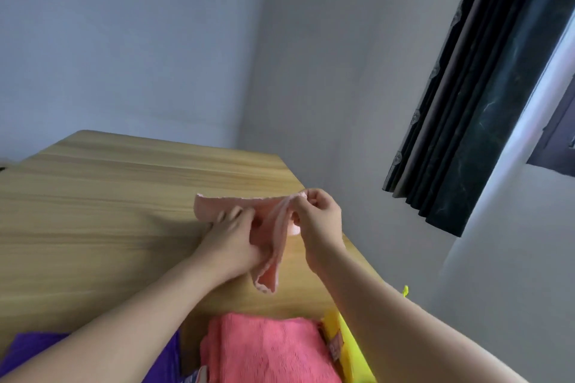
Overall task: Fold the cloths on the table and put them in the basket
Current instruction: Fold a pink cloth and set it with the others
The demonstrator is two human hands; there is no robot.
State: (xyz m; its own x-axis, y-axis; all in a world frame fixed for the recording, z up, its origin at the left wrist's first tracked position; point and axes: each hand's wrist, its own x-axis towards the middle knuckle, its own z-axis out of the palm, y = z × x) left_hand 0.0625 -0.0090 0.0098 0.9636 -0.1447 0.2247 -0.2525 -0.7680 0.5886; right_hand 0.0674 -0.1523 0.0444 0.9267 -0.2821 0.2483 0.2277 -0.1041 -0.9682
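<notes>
Pale pink cloth (pixel 273 221) held up over wooden table (pixel 124 211), near its right edge, bunched and partly folded. Left hand (pixel 231 235) gripping lower folds, fingers curled into fabric. Right hand (pixel 317 211) pinching upper corner between thumb and fingertips. Loose end hanging down toward table. Closer in: coral cloth (pixel 267 348) folded flat at near edge; purple cloth (pixel 34 348) to its left, under left forearm; yellow cloth (pixel 345 339) just beside coral one on right. Dark curtain (pixel 466 102) at right wall.

pale pink cloth (pixel 273 239) between both hands
</notes>
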